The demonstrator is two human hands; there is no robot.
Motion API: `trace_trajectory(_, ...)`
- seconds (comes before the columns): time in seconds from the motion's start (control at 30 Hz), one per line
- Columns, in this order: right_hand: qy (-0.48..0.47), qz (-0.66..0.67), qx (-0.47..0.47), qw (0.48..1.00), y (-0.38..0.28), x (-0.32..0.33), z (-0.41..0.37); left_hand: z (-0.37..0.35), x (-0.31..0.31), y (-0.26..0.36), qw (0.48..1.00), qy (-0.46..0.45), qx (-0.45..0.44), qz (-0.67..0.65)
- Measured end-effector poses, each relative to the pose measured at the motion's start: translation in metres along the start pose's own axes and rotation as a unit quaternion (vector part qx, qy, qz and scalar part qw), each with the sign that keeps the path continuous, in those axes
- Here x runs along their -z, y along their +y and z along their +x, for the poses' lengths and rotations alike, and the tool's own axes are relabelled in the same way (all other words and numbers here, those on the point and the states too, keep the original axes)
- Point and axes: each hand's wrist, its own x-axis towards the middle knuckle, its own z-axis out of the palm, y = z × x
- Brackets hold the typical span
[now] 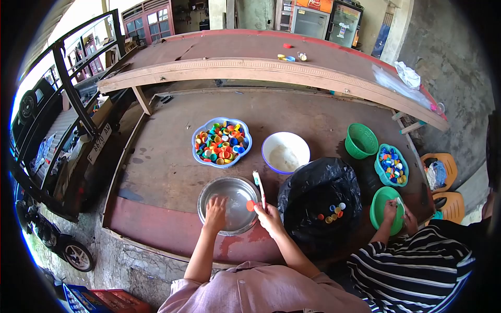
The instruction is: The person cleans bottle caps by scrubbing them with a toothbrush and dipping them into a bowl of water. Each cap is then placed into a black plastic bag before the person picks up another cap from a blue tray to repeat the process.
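Note:
My left hand point(216, 213) reaches into a metal bowl point(237, 183), fingers apart over the water-like shiny bottom; nothing shows in it. Beside the bowl's right rim, my right hand point(268, 216) grips a white toothbrush-like brush point(259, 188), which points upward. An orange-red cap point(251, 205) shows at the fingertips of the same hand. To the right, a black plastic bag point(292, 198) lines a wide container with several coloured caps point(334, 212) at its bottom. Behind the metal bowl stands a blue basket point(195, 151) heaped with colourful caps.
A white bowl point(286, 143) stands behind the bag. Farther right are a green basket point(361, 141), a blue-green basket of caps point(392, 165) and a green basin point(380, 208), where another person's hands point(401, 214) work. A raised wooden shelf point(261, 67) crosses the back.

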Motion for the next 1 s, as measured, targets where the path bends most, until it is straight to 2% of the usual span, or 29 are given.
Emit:
trace_trajectory(0.07,0.003,-0.032,-0.005,0.999,0.005,0.002,0.003,-0.002,0.018,0.015,0.999,-0.002,0.001,-0.050)
trace_trajectory(0.13,-0.013,-0.091,-0.024,0.995,0.008,0.003,0.006,-0.006,0.036,0.031,0.963,-0.075,0.033,-0.258)
trace_trajectory(0.17,-0.017,-0.092,-0.029,0.995,0.007,0.005,0.007,-0.007,0.035,0.032,0.963,-0.075,0.039,-0.257)
trace_trajectory(0.2,-0.061,-0.109,-0.056,0.991,0.000,0.006,0.008,-0.008,0.035,0.032,0.894,-0.102,0.063,-0.432)
trace_trajectory(0.23,-0.106,-0.125,-0.084,0.983,-0.008,0.007,0.010,-0.008,0.040,0.037,0.792,-0.123,0.086,-0.592)
trace_trajectory(0.3,-0.166,-0.096,-0.146,0.971,-0.017,0.011,0.017,-0.010,0.042,0.037,0.798,-0.137,0.084,-0.582)
trace_trajectory(0.37,-0.206,-0.118,-0.157,0.959,-0.031,0.007,0.022,-0.008,0.055,0.045,0.787,-0.124,0.118,-0.592)
trace_trajectory(0.47,-0.231,-0.191,-0.103,0.948,-0.045,0.000,0.022,-0.009,0.049,0.042,0.768,-0.105,0.117,-0.621)
trace_trajectory(0.5,-0.187,-0.258,-0.008,0.948,-0.038,-0.001,0.023,-0.008,0.048,0.042,0.764,-0.104,0.100,-0.629)
trace_trajectory(0.53,-0.126,-0.269,0.083,0.951,-0.031,-0.002,0.023,-0.008,0.049,0.045,0.755,-0.061,0.092,-0.646)
trace_trajectory(0.57,-0.065,-0.278,0.175,0.942,-0.026,-0.003,0.021,-0.007,0.049,0.047,0.755,-0.058,0.093,-0.647)
trace_trajectory(0.6,-0.044,-0.268,0.192,0.943,-0.031,-0.004,0.012,-0.007,0.049,0.047,0.776,-0.030,0.119,-0.619)
trace_trajectory(0.63,-0.040,-0.269,0.170,0.947,-0.031,-0.005,0.006,-0.007,0.049,0.048,0.795,-0.001,0.145,-0.589)
trace_trajectory(0.67,-0.025,-0.310,0.269,0.911,-0.030,-0.010,-0.003,-0.007,0.049,0.048,0.795,0.001,0.146,-0.589)
trace_trajectory(0.7,-0.008,-0.348,0.365,0.864,-0.029,-0.015,-0.012,-0.007,0.050,0.049,0.825,0.014,0.156,-0.543)
trace_trajectory(0.73,-0.033,-0.388,0.400,0.829,-0.026,-0.015,-0.022,-0.007,0.050,0.052,0.851,0.026,0.167,-0.496)
trace_trajectory(0.77,-0.073,-0.444,0.339,0.826,-0.023,-0.013,-0.035,-0.007,0.052,0.056,0.851,0.025,0.168,-0.497)
trace_trajectory(0.87,-0.057,-0.441,0.342,0.828,-0.012,-0.009,-0.037,-0.008,0.049,0.060,0.836,0.067,0.132,-0.528)
trace_trajectory(0.93,-0.018,-0.480,0.227,0.847,-0.019,-0.008,-0.036,-0.013,0.030,0.059,0.760,0.068,0.178,-0.621)
trace_trajectory(0.97,-0.016,-0.480,0.227,0.847,-0.017,-0.008,-0.036,-0.015,0.024,0.057,0.761,0.066,0.178,-0.621)
trace_trajectory(1.0,0.006,-0.471,0.283,0.835,-0.013,-0.009,-0.037,-0.016,0.023,0.057,0.696,0.069,0.216,-0.681)
